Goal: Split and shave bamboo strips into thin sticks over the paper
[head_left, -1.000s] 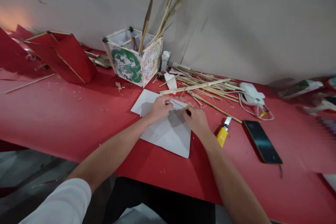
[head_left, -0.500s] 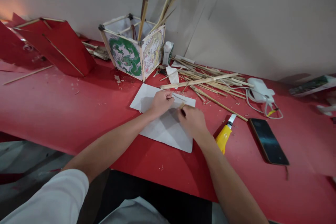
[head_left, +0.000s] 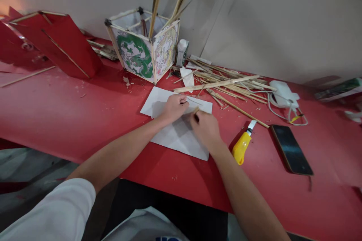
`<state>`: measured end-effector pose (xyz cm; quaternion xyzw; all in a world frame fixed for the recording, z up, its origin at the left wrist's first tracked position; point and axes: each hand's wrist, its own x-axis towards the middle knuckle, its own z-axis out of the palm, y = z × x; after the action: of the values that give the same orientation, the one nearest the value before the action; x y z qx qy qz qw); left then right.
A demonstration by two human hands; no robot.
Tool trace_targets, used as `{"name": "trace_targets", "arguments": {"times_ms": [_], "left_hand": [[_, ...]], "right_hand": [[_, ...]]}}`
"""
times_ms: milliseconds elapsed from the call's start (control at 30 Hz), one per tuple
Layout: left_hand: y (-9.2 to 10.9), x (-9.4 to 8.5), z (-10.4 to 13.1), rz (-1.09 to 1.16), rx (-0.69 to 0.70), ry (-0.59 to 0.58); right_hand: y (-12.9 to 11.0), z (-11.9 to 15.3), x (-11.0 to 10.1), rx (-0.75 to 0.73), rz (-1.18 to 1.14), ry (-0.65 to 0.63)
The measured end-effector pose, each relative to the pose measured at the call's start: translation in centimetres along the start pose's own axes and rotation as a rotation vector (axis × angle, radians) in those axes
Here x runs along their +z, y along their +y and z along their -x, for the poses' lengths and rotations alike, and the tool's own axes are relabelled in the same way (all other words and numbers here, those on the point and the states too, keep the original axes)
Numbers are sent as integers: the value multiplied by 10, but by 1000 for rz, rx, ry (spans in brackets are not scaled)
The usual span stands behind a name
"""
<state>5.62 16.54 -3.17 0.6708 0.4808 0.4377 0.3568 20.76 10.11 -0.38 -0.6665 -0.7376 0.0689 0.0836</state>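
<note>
My left hand (head_left: 175,107) is closed in a pinch over a white sheet of paper (head_left: 181,137). What its fingertips hold is too small to make out. A thin dark line, like a wire (head_left: 195,101), shows just past those fingers. My right hand (head_left: 207,127), slightly blurred, is closed a little to the right, with the short tan end of a bamboo stick (head_left: 196,110) poking out at the fingers. Both hands are above the paper, close together but apart. To the right of my right wrist lies a yellow utility knife (head_left: 241,148) with its blade out.
Behind the paper stands a lantern frame (head_left: 135,54) with dragon drawings and sticks in it. Bamboo strips (head_left: 232,84) are piled beside a small carton (head_left: 182,52). A phone (head_left: 291,150), a white charger (head_left: 283,93) and a red lantern (head_left: 66,47) rest on the red table (head_left: 113,120).
The view has shifted slightly. Both hands keep nearly the same place over the paper, and my right hand's fingers have moved a little.
</note>
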Motion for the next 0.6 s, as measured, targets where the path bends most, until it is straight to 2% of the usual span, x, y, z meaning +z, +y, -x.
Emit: {"name": "trace_targets", "arguments": {"times_ms": [100, 133, 233, 300, 400, 467, 600], "left_hand": [[2, 0, 0, -5, 21, 2], [2, 0, 0, -5, 20, -2], [2, 0, 1, 9, -1, -27], [2, 0, 1, 7, 1, -28], [0, 1, 1, -23, 25, -9], [-1, 2, 1, -32, 31, -6], [-1, 1, 1, 9, -4, -25]], "right_hand": [[6, -4, 1, 136, 43, 90], [6, -4, 1, 115, 39, 90], [-1, 0, 4, -73, -11, 16], [-4, 1, 4, -103, -17, -10], [2, -1, 2, 63, 46, 58], [6, -3, 1, 106, 72, 100], [-1, 0, 2, -105, 19, 8]]}}
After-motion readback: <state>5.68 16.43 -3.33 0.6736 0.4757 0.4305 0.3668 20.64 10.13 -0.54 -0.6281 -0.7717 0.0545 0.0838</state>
